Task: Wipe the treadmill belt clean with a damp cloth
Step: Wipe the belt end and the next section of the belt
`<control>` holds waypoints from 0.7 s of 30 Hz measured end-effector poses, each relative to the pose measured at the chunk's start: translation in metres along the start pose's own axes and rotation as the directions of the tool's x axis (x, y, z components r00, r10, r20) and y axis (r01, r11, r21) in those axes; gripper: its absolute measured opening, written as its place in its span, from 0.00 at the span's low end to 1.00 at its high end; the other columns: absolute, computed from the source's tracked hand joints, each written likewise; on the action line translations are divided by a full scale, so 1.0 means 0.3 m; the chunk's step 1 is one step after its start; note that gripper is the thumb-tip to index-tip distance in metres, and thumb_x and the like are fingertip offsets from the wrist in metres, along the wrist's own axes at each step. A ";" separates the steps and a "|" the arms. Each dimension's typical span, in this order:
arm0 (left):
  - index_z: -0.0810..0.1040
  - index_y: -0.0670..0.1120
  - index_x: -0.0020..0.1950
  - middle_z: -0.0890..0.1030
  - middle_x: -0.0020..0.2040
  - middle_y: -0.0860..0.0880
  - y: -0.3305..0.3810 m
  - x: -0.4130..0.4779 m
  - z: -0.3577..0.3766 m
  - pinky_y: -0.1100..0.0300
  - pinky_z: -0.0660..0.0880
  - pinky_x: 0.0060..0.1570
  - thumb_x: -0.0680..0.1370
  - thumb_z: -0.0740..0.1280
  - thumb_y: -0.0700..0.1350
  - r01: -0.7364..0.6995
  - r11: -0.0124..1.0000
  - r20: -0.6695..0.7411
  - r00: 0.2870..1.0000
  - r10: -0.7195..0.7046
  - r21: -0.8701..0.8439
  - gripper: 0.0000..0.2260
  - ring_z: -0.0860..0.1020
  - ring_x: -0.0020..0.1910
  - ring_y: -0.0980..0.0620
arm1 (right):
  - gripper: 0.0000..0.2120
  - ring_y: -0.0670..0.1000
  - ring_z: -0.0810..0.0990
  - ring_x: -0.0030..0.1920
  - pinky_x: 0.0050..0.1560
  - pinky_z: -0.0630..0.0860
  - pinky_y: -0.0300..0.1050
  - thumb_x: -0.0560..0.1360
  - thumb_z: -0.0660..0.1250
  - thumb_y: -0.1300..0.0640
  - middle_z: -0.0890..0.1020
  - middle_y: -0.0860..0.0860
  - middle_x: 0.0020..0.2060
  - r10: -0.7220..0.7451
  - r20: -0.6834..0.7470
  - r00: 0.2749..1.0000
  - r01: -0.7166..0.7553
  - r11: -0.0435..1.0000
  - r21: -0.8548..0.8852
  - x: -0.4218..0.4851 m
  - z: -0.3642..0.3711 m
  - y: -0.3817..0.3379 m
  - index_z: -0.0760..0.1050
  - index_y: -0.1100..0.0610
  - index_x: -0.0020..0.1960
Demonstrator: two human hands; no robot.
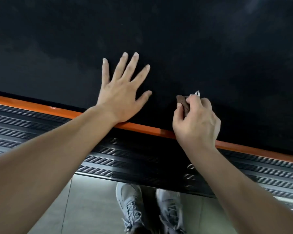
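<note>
So the treadmill belt (176,39) fills the whole upper part of my view, black and matte with some faint lighter smudges further out. The cloth (182,102) is a small brown wad sitting on the belt near its close edge, with a bit of white tag (197,93) poking out past the knuckles. My right hand (196,122) has its fingers and thumb curled around it, gripping it against the belt. My left hand (122,97) lies flat on the belt just beside it, fingers straight and spread, holding nothing. Nearer to me an orange strip (32,107) runs along the belt edge, then the ribbed black side rail (41,129). Below that there's tiled floor (91,208) and two grey laced sneakers (128,203).
</note>
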State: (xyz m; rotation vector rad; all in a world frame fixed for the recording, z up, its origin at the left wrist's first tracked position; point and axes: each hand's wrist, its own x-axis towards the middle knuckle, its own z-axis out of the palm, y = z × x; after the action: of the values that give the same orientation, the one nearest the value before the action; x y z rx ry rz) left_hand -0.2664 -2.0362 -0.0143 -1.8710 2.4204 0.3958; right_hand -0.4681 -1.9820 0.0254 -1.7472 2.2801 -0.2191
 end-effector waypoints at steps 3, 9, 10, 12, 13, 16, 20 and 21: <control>0.50 0.57 0.84 0.44 0.85 0.47 -0.063 -0.014 -0.014 0.31 0.41 0.78 0.83 0.50 0.65 -0.016 1.000 0.019 1.000 0.016 0.023 0.31 0.41 0.84 0.44 | 0.11 0.52 0.74 0.36 0.37 0.66 0.45 0.79 0.65 0.48 0.75 0.51 0.44 0.022 0.013 1.000 -0.023 1.000 0.007 -0.007 0.007 -0.033 0.76 0.55 0.54; 0.48 0.59 0.84 0.43 0.85 0.49 -0.369 -0.069 -0.080 0.31 0.42 0.78 0.83 0.49 0.67 0.060 0.998 0.051 0.997 -0.061 0.028 0.32 0.40 0.83 0.44 | 0.11 0.51 0.75 0.37 0.39 0.66 0.44 0.80 0.64 0.48 0.76 0.49 0.44 -0.021 0.049 0.999 0.019 0.999 0.045 -0.040 0.060 -0.250 0.75 0.54 0.54; 0.48 0.58 0.84 0.43 0.85 0.49 -0.422 -0.080 -0.085 0.31 0.42 0.78 0.83 0.49 0.67 0.056 0.998 0.053 0.997 -0.058 0.031 0.32 0.40 0.83 0.44 | 0.11 0.50 0.74 0.37 0.39 0.65 0.44 0.80 0.64 0.47 0.75 0.49 0.44 -0.018 0.046 0.999 0.016 0.999 0.043 -0.044 0.078 -0.308 0.75 0.54 0.54; 0.48 0.58 0.84 0.42 0.85 0.49 -0.524 -0.092 -0.094 0.32 0.41 0.78 0.82 0.49 0.68 0.005 0.999 0.064 0.998 -0.008 0.042 0.33 0.39 0.83 0.45 | 0.11 0.52 0.76 0.38 0.40 0.65 0.45 0.80 0.63 0.47 0.76 0.50 0.45 0.030 0.037 0.999 -0.031 0.999 0.010 -0.050 0.111 -0.396 0.75 0.54 0.54; 0.47 0.58 0.84 0.42 0.85 0.49 -0.573 -0.096 -0.101 0.33 0.40 0.78 0.82 0.48 0.68 -0.018 0.999 0.069 0.998 0.015 0.046 0.33 0.39 0.83 0.45 | 0.11 0.53 0.77 0.40 0.41 0.65 0.45 0.80 0.63 0.47 0.77 0.50 0.46 0.061 0.033 0.998 -0.061 0.998 -0.009 -0.057 0.123 -0.427 0.75 0.53 0.55; 0.46 0.58 0.84 0.41 0.85 0.49 -0.742 -0.113 -0.128 0.34 0.40 0.79 0.82 0.48 0.68 -0.026 0.999 0.072 0.997 0.023 0.043 0.33 0.38 0.83 0.44 | 0.12 0.54 0.79 0.43 0.44 0.65 0.45 0.80 0.64 0.47 0.78 0.51 0.49 0.097 -0.006 0.995 -0.096 0.995 0.029 -0.097 0.156 -0.560 0.76 0.54 0.57; 0.47 0.58 0.84 0.42 0.85 0.48 -1.006 -0.166 -0.163 0.34 0.40 0.79 0.82 0.49 0.68 -0.033 0.999 0.069 0.997 0.030 0.034 0.33 0.39 0.83 0.44 | 0.12 0.54 0.80 0.44 0.44 0.66 0.45 0.80 0.63 0.47 0.79 0.51 0.50 0.009 0.005 1.000 -0.009 0.997 0.074 -0.152 0.285 -0.912 0.76 0.53 0.58; 0.48 0.57 0.84 0.42 0.85 0.47 -1.072 -0.179 -0.172 0.34 0.40 0.79 0.82 0.49 0.67 -0.032 0.999 0.071 0.997 0.029 0.033 0.33 0.39 0.83 0.43 | 0.12 0.54 0.80 0.44 0.43 0.66 0.45 0.80 0.63 0.47 0.79 0.51 0.50 0.003 0.011 1.000 -0.004 0.998 0.068 -0.162 0.315 -1.000 0.76 0.54 0.58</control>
State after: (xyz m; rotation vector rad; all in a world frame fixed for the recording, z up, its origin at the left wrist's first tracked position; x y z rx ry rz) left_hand 0.0616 -2.0724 -0.0073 -1.7773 2.3974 0.4124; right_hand -0.1513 -2.0112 0.0231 -1.7070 2.2407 -0.2821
